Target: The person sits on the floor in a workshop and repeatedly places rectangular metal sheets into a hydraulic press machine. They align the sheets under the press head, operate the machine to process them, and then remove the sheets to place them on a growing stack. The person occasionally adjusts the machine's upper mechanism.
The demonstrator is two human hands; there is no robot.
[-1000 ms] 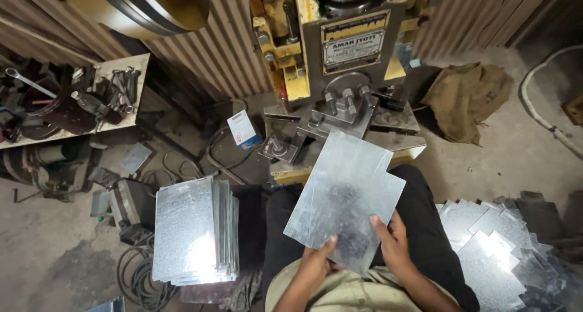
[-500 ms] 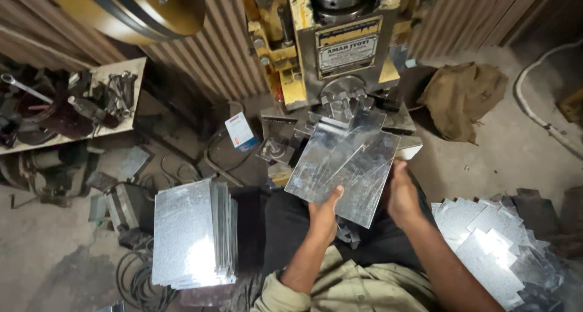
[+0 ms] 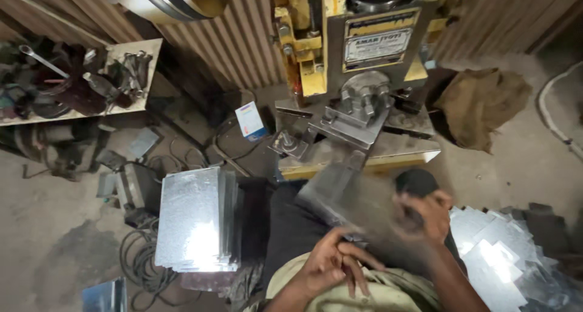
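A galvanised metal sheet (image 3: 349, 193) is smeared by motion over my lap, just below the die bed (image 3: 358, 115) of a yellow and grey press machine (image 3: 364, 45). My right hand (image 3: 425, 212), also blurred, grips the sheet's right edge. My left hand (image 3: 331, 266) lies lower, with its thumb at the sheet's near corner and its fingers stretched to the right. Whether it still grips the sheet is unclear.
A stack of flat metal sheets (image 3: 197, 221) stands at my left knee, and a pile of cut sheets (image 3: 498, 257) lies on the floor to my right. A shelf of tools (image 3: 79, 81), coiled cables (image 3: 136, 260), a small box (image 3: 250, 121) and a brown sack (image 3: 480, 102) surround the press.
The sheet went from my lap up to the press bed, then came back down towards me in fast motion. My left hand has dropped lower, towards my lap.
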